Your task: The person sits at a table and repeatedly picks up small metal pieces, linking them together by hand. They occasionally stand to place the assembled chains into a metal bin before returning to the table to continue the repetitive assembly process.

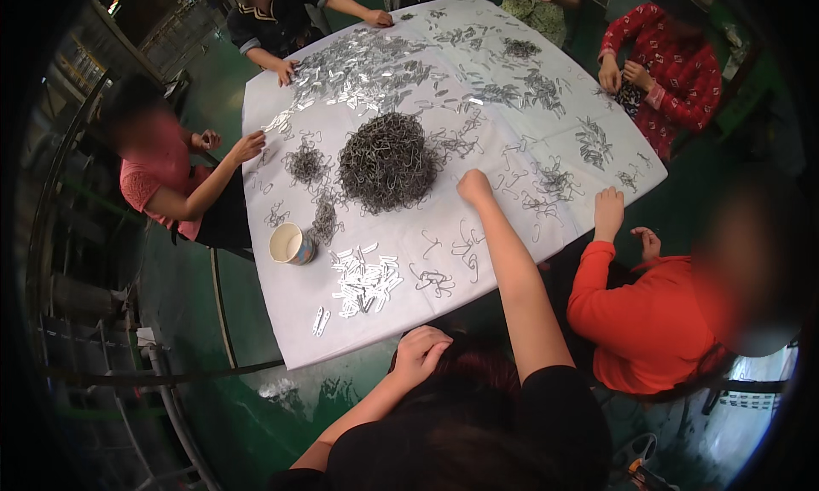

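Observation:
My right arm reaches far over the white-covered table (409,331), and my right hand (473,186) is closed low over it. This hand is just right of a big heap of grey wire hooks (388,162); whatever its fingers hold is hidden. Held close to my body at the near table edge, my left hand (421,352) has its fingers curled in, and I cannot see what is in them. Between my hands and the heap lie loose wire hooks (433,281). Left of these is a pile of flat, shiny metal strips (365,279), with two strips (321,321) set apart.
A paper cup (291,244) stands by the left edge near small hook piles (304,162). Many strips (358,64) cover the far side. People sit around: a pink sleeve (149,184) left, an orange sleeve (593,278) close on my right, a red patterned sleeve (693,98) beyond.

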